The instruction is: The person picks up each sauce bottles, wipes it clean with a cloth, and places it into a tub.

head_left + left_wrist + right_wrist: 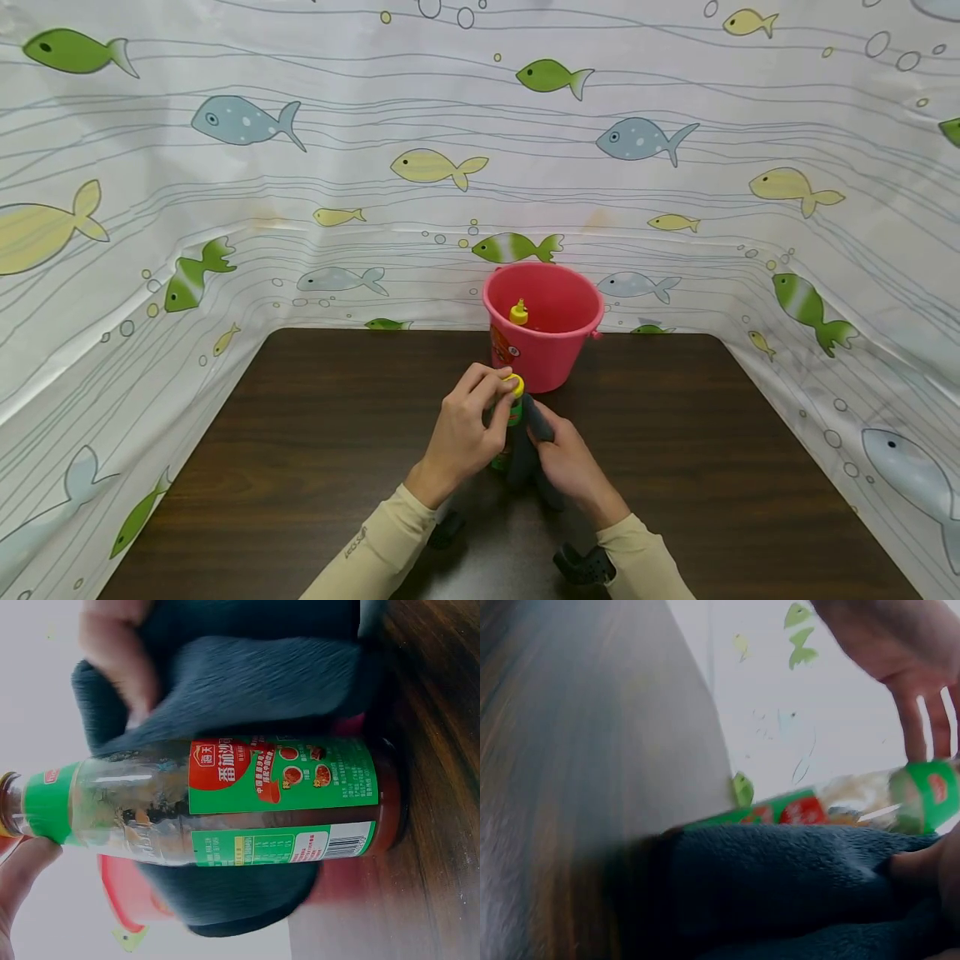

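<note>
A glass sauce bottle point(285, 776) with a green and red label and dark reddish sauce stands upright on the table. Its yellow cap point(517, 386) is pinched between the thumb and fingers of my left hand point(468, 421). My right hand point(572, 462) grips a dark grey cloth point(525, 454), thumb on top of the fabric. In the left wrist view, the cloth lies behind the bottle and shows along both its sides. The right wrist view shows the cloth point(795, 877) hiding much of the bottle point(855, 802).
Just beyond my hands, a pink bucket point(551, 362) stands near the table's back edge. A yellow nozzle top point(519, 314) shows inside it. The dark wooden table point(337, 433) is bordered by a white fish-print sheet point(337, 167) at the back and sides.
</note>
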Demonstrator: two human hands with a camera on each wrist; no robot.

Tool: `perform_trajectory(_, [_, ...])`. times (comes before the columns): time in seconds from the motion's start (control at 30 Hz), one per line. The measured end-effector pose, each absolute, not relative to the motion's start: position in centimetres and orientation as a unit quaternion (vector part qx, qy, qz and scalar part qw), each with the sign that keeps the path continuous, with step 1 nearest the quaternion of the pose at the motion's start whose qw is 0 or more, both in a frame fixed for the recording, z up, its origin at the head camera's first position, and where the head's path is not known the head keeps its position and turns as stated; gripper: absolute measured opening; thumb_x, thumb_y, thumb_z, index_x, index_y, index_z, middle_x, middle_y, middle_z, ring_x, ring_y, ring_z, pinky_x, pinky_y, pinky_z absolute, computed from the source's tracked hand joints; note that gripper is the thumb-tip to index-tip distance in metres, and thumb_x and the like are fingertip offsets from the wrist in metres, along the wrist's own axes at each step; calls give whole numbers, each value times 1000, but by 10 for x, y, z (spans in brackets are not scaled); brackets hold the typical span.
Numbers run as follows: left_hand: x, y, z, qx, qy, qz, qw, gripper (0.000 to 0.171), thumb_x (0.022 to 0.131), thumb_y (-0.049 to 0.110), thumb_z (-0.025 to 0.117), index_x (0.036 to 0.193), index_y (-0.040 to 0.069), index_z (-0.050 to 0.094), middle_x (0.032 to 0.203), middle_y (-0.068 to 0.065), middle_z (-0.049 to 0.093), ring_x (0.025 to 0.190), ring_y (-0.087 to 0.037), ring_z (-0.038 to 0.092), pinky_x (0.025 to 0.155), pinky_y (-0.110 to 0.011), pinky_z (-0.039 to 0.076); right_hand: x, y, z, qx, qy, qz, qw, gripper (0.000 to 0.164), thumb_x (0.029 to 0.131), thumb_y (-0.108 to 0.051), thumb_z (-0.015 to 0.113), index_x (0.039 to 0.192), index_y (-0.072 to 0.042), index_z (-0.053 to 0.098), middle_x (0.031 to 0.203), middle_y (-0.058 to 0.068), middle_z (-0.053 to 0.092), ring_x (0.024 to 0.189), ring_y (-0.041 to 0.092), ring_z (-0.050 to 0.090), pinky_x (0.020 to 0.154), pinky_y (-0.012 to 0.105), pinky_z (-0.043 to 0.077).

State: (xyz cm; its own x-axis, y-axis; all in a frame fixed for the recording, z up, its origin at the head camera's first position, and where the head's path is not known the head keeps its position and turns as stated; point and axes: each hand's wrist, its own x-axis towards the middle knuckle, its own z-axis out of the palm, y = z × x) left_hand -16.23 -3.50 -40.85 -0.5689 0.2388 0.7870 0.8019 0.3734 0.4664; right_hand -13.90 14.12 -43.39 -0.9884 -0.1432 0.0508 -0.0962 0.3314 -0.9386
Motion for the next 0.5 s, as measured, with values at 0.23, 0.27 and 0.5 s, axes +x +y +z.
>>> perform_trajectory(0.23, [-162,-35,-408,-339,-763,-446,323,11,94,2,76,104,3,74,113,-11,68,115,-23,74,87,-30,65,-142,149,-448,-76,832,-545,68,49,107,2,45,153,-9,55,151,18,61,146,37,51,122,62,38])
perform_trajectory(0.27, [-162,-35,-408,-339,-762,-447,323,11,94,2,76,104,3,74,113,-11,68,114,-23,74,87,-30,65,-143,150,-449,-80,834,-541,70,47,107,1,45,152,-8,57,149,18,63,144,37,53,121,62,39])
perform_trajectory(0.5, [-161,-34,-408,-340,-763,-447,321,9,95,3,75,104,4,74,113,-10,68,115,-22,74,85,-27,64,-148,154,-458,-105,857,-498,78,46,104,5,45,146,-6,61,134,16,70,130,34,63,111,56,48])
